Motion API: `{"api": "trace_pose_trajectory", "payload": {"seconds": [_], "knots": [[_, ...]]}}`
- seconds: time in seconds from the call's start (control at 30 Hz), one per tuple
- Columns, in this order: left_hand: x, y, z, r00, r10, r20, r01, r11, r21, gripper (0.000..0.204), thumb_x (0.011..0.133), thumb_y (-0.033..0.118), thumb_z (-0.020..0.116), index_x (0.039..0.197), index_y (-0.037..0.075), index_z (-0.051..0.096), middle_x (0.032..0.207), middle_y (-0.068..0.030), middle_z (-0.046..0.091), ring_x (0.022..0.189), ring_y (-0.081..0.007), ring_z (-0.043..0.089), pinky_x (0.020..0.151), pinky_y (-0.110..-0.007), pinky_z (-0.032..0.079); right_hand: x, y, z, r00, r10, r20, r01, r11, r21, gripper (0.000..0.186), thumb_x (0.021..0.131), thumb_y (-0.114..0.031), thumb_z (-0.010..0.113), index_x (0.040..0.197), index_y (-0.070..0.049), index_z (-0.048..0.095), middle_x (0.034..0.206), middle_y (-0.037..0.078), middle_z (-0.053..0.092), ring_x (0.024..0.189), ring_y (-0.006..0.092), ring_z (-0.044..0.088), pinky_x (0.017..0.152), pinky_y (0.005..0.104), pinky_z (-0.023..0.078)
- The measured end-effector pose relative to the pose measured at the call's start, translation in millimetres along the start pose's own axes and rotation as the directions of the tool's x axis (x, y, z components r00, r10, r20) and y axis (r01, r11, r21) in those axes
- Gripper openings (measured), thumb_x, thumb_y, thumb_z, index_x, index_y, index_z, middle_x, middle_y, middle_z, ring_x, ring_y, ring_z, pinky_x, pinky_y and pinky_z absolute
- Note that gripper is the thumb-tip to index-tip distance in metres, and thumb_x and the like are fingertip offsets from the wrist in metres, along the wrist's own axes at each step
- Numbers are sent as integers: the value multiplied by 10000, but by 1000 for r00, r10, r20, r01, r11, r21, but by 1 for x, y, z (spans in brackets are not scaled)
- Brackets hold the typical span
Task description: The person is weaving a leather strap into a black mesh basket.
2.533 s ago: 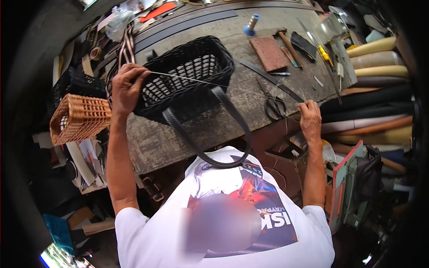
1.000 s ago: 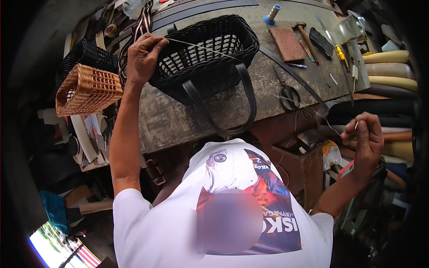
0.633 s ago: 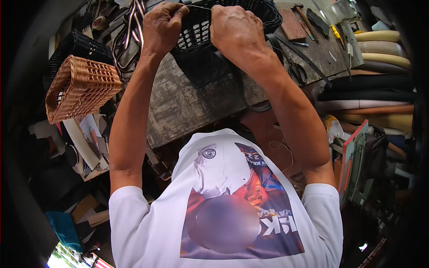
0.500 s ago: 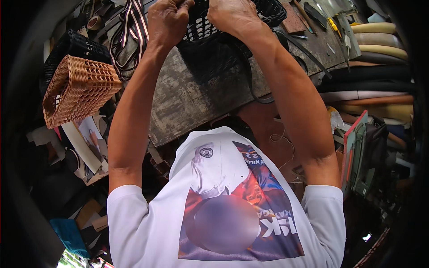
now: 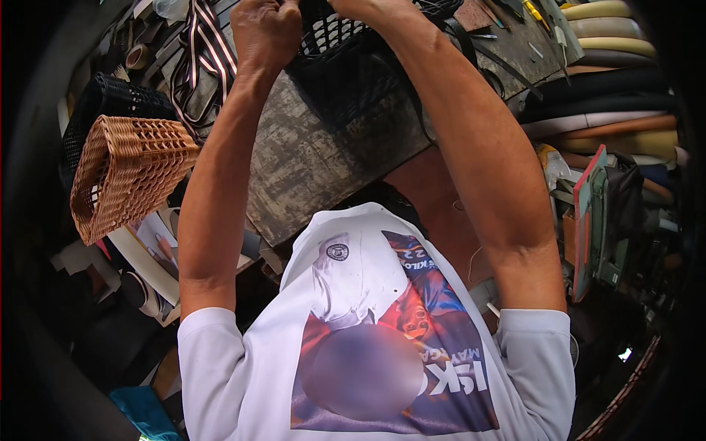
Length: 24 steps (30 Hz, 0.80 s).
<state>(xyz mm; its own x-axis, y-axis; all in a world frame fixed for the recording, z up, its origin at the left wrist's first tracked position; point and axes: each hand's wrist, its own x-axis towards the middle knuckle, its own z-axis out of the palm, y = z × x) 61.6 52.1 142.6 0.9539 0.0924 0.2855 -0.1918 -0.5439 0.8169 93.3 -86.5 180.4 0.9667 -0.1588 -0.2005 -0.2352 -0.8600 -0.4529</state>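
A black woven basket (image 5: 327, 33) stands on the worn worktable between my hands, its upper part cut off by the top edge. Closed at the basket's left side is my left hand (image 5: 266, 31), its fingers curled inward; whatever they grip is hidden. My right hand (image 5: 371, 9) reaches over the basket's right part with bent fingers, partly outside the picture, so what they pinch does not show. Dark, drooping material (image 5: 338, 92) lies below the basket on my side. Black straps (image 5: 504, 70) spread out to the right of it.
A tan woven basket (image 5: 136, 165) and another black basket (image 5: 121, 99) stand at the left, near striped straps (image 5: 202, 59). Rolls of material (image 5: 603, 92) are stacked at the right. A yellow-handled tool (image 5: 537, 15) lies on the worktable (image 5: 294, 169) at the far right.
The view has shifted, so the hands and black basket sit higher in the picture. My right hand is now further out of frame and slightly left. Both hands stay at the basket.
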Motion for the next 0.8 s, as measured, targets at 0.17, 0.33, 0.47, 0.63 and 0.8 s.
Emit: {"api": "trace_pose_trajectory", "payload": {"seconds": [0.17, 0.33, 0.47, 0.63, 0.8], "knots": [[2, -4, 0, 999, 35, -5, -35, 999, -33, 206, 936, 130, 643, 921, -54, 734, 655, -104, 655, 595, -125, 560, 583, -332, 441, 1, -2, 2, 999, 40, -4, -40, 999, -20, 315, 922, -197, 621, 1174, -51, 742, 1260, 223, 690, 1229, 364, 646, 1022, 441, 530], [4, -6, 1, 995, 97, -31, -97, 995, -21, 211, 934, 137, 646, 921, -55, 732, 659, -109, 651, 593, -138, 560, 585, -336, 440, -2, -3, 1, 999, 49, -15, -48, 998, 37, 321, 926, -207, 626, 1185, -49, 735, 1278, 226, 680, 1252, 364, 630, 1041, 444, 518], [3, -4, -1, 998, 55, -13, -55, 998, 8, 213, 934, 141, 646, 930, -52, 736, 650, -110, 644, 588, -141, 557, 582, -344, 436, -3, -6, 0, 998, 54, 16, -54, 999, 7, 331, 931, -204, 619, 1200, -43, 724, 1294, 229, 669, 1263, 371, 620, 1050, 451, 511], [2, -2, -2, 999, 31, -10, -31, 1000, 0, 208, 931, 142, 652, 933, -46, 741, 640, -93, 637, 580, -131, 547, 572, -337, 428, -3, -3, 2, 999, 33, -2, -33, 999, 28, 336, 939, -207, 598, 1205, -39, 714, 1281, 247, 667, 1256, 386, 618, 1049, 462, 508], [3, -4, 1, 999, 37, -23, -38, 998, -40, 201, 928, 142, 659, 928, -42, 742, 640, -77, 636, 581, -118, 543, 566, -326, 426, 0, 4, 8, 998, -32, -48, 34, 999, 38, 327, 940, -222, 585, 1169, -28, 716, 1237, 273, 674, 1220, 410, 631, 1030, 473, 516]]}}
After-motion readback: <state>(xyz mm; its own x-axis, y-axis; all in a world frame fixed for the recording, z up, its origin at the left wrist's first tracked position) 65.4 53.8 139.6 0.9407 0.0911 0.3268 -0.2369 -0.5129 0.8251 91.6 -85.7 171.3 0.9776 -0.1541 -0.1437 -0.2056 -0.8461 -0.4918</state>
